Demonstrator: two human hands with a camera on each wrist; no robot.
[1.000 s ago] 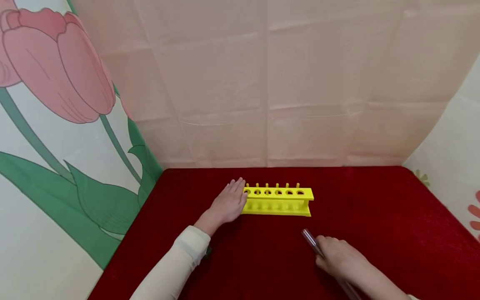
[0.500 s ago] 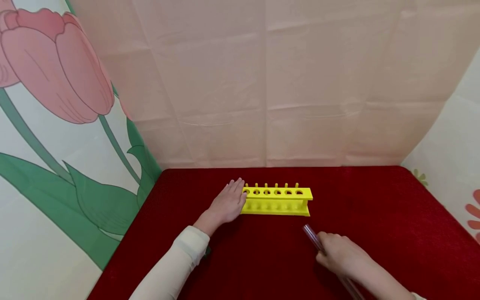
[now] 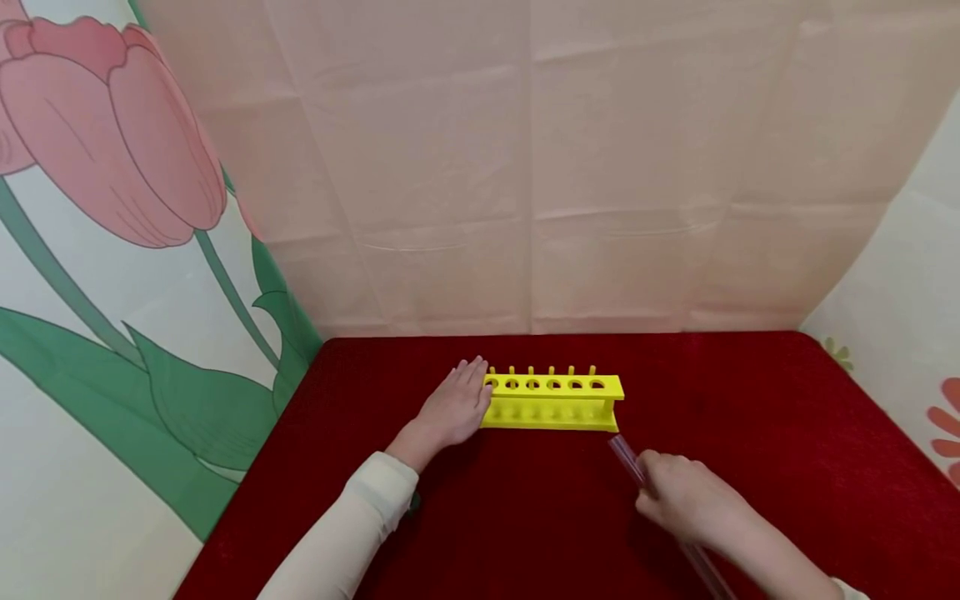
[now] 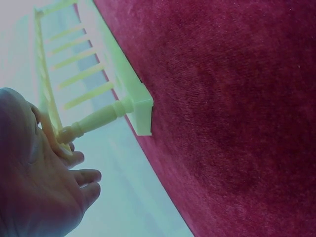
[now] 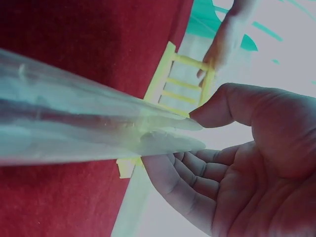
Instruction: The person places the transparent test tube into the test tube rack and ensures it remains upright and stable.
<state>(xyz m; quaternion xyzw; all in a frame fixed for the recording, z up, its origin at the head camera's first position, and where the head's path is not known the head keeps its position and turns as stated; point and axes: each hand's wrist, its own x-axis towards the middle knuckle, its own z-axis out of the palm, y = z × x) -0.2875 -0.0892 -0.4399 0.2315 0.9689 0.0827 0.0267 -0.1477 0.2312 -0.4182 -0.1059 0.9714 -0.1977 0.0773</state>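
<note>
A yellow test tube rack (image 3: 551,414) stands on the red cloth, with a row of round holes on top and pegs behind. My left hand (image 3: 455,406) rests against its left end, fingers extended over the top plate. From the left wrist, that hand (image 4: 44,182) touches the top plate's end beside a post. In my right hand (image 3: 686,496) a clear test tube (image 3: 626,460) is pinched between thumb and fingers, slanting, its far end near the rack's right front corner. The right wrist view shows the tube (image 5: 74,118) large and close.
A red cloth-covered table (image 3: 735,392) spreads under everything. Behind it hangs a creased pinkish backdrop (image 3: 525,183); a tulip-patterned sheet (image 3: 112,142) stands at the left, a white one (image 3: 915,275) at the right. A small dark object (image 3: 415,502) shows beside the left sleeve.
My right hand has moved forward, away from me, bringing the test tube's far end closer to the rack. The left hand stays in place at the rack's end.
</note>
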